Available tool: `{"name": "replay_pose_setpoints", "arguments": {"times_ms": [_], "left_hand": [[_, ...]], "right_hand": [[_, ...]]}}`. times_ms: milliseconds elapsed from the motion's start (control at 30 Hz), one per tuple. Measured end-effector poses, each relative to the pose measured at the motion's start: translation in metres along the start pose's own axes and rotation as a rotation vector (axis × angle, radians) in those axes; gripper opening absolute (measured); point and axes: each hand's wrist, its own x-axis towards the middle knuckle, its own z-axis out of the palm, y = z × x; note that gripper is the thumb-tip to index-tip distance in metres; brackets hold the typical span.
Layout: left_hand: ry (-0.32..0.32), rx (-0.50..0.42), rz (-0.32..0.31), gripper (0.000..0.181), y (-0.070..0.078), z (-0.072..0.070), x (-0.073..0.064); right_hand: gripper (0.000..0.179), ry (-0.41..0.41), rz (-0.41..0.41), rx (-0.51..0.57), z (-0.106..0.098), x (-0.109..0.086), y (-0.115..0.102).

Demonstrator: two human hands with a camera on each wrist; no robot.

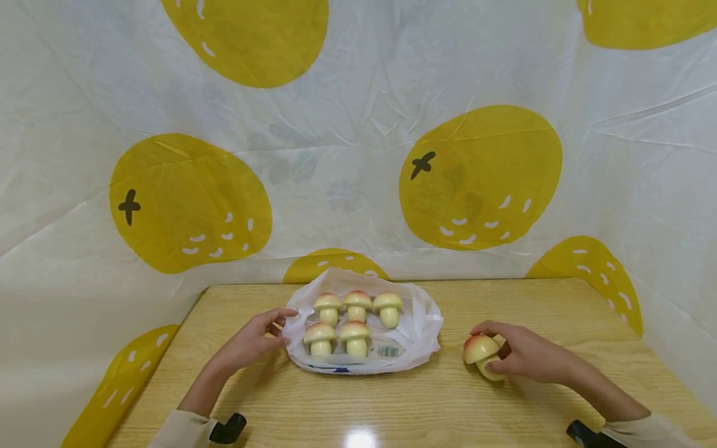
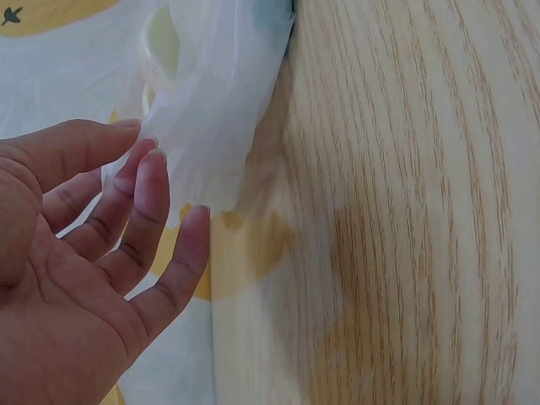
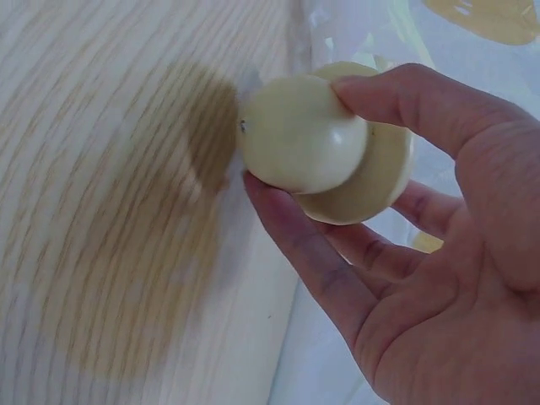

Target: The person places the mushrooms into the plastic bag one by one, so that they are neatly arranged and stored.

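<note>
My right hand (image 1: 529, 354) grips a glossy, cream-yellow toy mushroom (image 1: 479, 350) with a red blush on its cap, tilted close over the table to the right of the bag. In the right wrist view, thumb and fingers surround the mushroom's stem (image 3: 295, 135), and a small dark mark shows on its end. A white translucent plastic bag (image 1: 417, 358) lies spread open, with several similar mushrooms (image 1: 356, 339) in two rows inside. At the bag's left edge is my left hand (image 1: 254, 339), fingers apart and loosely bent, fingertips right at the plastic (image 2: 207, 126).
The wooden table (image 1: 426, 410) has its back edge just behind the bag. A white cloth (image 1: 336, 186) printed with big yellow fruits hangs behind and along both sides. Each sleeve has a black wrist camera mount, such as the left mount (image 1: 228, 428).
</note>
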Motion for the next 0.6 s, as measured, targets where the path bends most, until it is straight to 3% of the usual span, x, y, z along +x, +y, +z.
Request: {"name": "replay_pose_setpoints", "arguments": {"times_ms": [267,600], "left_hand": [[0.0,0.0,0.001,0.048,-0.001,0.0,0.0],[-0.006,-0.004,0.012,0.048,-0.003,-0.001,0.0]], "right_hand": [[0.051,0.067,-0.069,0.048,-0.002,0.007,-0.017],[0.055,0.097,-0.069,0.118,-0.007,0.025,-0.035]]}}
